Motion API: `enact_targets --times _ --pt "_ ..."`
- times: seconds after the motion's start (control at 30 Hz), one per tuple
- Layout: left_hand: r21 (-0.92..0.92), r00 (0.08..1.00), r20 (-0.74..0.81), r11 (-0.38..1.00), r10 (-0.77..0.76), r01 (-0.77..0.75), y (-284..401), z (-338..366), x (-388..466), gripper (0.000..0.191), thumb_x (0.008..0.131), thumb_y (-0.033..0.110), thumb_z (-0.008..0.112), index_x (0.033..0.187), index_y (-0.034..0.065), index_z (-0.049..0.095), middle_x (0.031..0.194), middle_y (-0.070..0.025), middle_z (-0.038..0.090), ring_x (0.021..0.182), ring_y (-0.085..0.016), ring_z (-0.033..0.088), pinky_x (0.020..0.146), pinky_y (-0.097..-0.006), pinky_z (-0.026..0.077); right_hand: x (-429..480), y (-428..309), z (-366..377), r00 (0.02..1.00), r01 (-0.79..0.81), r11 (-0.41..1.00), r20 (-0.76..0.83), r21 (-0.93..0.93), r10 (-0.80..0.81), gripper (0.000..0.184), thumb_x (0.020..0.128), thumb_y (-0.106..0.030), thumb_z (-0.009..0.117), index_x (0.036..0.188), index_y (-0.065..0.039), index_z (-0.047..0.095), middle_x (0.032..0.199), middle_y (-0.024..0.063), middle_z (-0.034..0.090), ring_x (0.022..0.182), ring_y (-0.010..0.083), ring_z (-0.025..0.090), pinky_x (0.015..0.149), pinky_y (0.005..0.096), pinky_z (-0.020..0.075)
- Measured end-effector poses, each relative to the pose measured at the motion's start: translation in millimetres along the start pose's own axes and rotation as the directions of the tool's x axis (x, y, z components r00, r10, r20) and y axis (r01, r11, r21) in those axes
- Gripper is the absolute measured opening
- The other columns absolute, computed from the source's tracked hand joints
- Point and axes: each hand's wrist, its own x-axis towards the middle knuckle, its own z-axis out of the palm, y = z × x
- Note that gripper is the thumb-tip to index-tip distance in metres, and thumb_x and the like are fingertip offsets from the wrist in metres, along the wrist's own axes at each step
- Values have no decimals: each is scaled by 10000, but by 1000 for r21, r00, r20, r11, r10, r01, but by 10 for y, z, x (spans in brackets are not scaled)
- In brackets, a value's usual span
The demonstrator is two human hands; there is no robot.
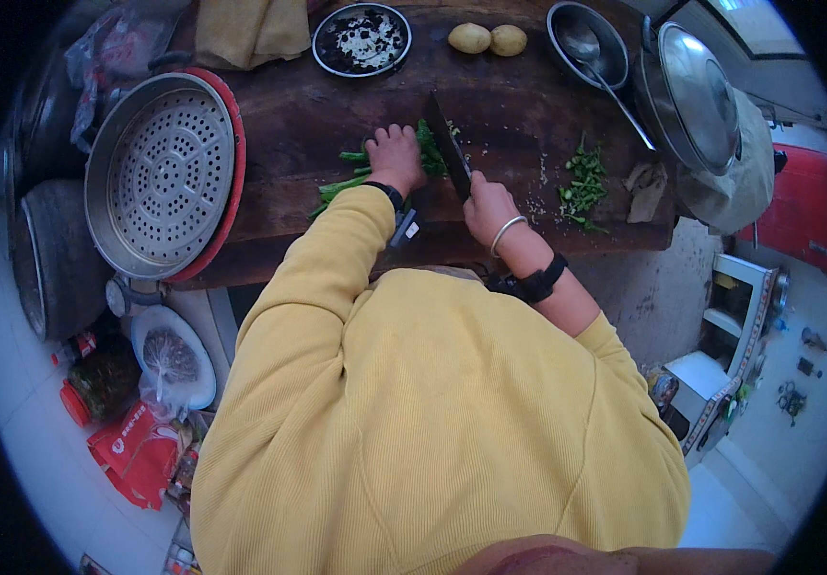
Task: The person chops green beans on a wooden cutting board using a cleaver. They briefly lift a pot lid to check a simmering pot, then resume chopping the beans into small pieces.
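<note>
My left hand (394, 155) presses a bunch of long green vegetables (338, 188), likely green peppers, onto the dark wooden table (291, 122). Their uncut lengths stick out to the left of the wrist. In my right hand (491, 208) is a dark-bladed kitchen knife (445, 136), its blade pointing away from me. Cut green pieces (429, 149) lie between the left fingers and the blade. To the right, small pale seeds (543, 172) are scattered beside a pile of green trimmings (584, 176).
At the left, a perforated steamer tray (161, 176) rests on a red basin (238, 136). Along the far side are a plate (363, 39), two potatoes (489, 39) and a metal bowl (587, 43) holding a ladle (618, 97). A lidded pot (694, 100) stands right, near a crumpled cloth (647, 190).
</note>
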Motion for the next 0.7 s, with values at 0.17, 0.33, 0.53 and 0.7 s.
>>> enact_targets --times 0.17,0.33,0.53,0.7 --pt "5 1000 8 1000 -7 7 16 1 -2 603 707 277 778 1210 62 524 1232 -145 530 1182 -348 489 980 -503 410 353 -38 288 997 -15 1000 -70 8 16 238 848 -71 556 1074 -1 537 875 315 651 891 504 626 794 566 511" --pt "-2 1000 30 1000 0 0 0 -27 -25 679 676 298 811 1226 47 503 1244 -153 525 1190 -374 482 973 -516 423 338 -41 358 979 -59 993 -187 104 77 233 855 -83 557 1073 -3 538 875 314 652 877 505 628 791 569 510" --pt "-16 998 61 1000 3 -2 -2 -52 -1 662 696 268 807 1235 47 493 1252 -156 518 1200 -380 477 977 -523 424 -16 -37 4 998 -12 997 -63 79 17 251 859 -68 558 1090 27 526 886 327 655 882 501 641 792 553 530" --pt "-4 1000 30 1000 2 -2 -12 -5 15 650 701 259 799 1236 50 494 1236 -151 521 1194 -373 481 974 -520 424 16 -76 8 1000 10 1000 1 6 -10 245 849 -56 572 1079 25 543 904 331 652 911 500 636 812 552 530"
